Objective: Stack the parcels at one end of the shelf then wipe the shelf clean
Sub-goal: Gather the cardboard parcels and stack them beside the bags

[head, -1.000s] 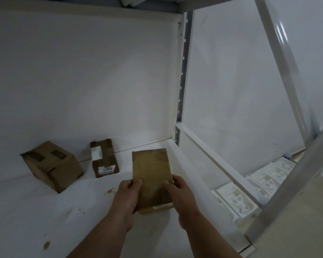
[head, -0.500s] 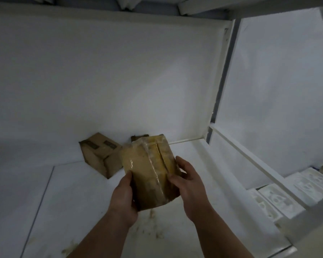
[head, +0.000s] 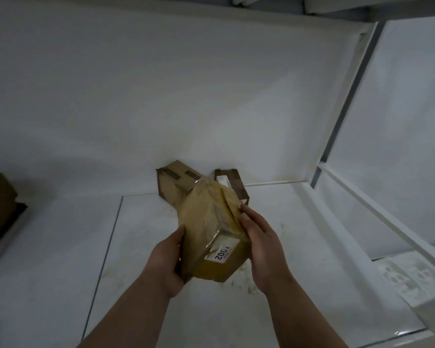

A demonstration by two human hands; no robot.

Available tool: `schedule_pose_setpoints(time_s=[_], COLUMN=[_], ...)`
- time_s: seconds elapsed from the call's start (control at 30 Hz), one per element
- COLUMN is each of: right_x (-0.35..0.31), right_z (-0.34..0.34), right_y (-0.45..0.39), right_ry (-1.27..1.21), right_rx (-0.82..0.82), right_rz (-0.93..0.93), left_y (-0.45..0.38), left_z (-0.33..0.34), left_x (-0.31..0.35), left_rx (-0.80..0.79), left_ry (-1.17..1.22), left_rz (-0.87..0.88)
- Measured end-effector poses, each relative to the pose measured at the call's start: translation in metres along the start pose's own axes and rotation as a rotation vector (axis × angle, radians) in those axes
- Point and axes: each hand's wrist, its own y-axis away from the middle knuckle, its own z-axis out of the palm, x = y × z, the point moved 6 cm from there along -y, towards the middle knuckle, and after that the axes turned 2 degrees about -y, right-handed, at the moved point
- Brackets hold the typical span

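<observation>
The taped parcel (head: 211,229) is up off the shelf (head: 312,247), tipped with its labelled end toward the person, the left hand (head: 167,262) curled round its left edge and the right hand (head: 260,247) clasping the right side, fingers wrapped on the wrapping. The glossy tape looks slippery, so I would keep both palms firm and carry it low toward whichever end is chosen, setting it down flat as a base, not on edge. Just behind it two cardboard boxes wait against the back wall: a tilted brown box (head: 172,182) and a smaller box (head: 232,182) beside it, both partly hidden by the parcel. They stand right in its path if it goes straight back. A dark box (head: 0,204) sits at the far left edge. Brownish smears (head: 246,285) mark the shelf beneath the hands, for wiping once the parcels are stacked.
</observation>
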Motion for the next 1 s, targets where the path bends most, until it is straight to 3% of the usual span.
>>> schedule_pose_setpoints(time_s=[0.33, 0.73, 1.0], right_x=[-0.004, -0.006, -0.011], right_z=[0.023, 0.017, 0.015], right_y=[0.024, 0.038, 0.043], right_ry=[-0.122, 0.058, 0.082], right_rx=[-0.041, -0.047, -0.054], right_rz=[0.026, 0.079, 0.044], left_y=[0.036, 0.068, 0.069], left_z=[-0.01, 0.006, 0.012], left_x=[0.025, 0.037, 0.037], left_rx=[-0.007, -0.018, -0.047], left_ry=[0.139, -0.095, -0.196], left_rz=[0.163, 0.414, 0.449])
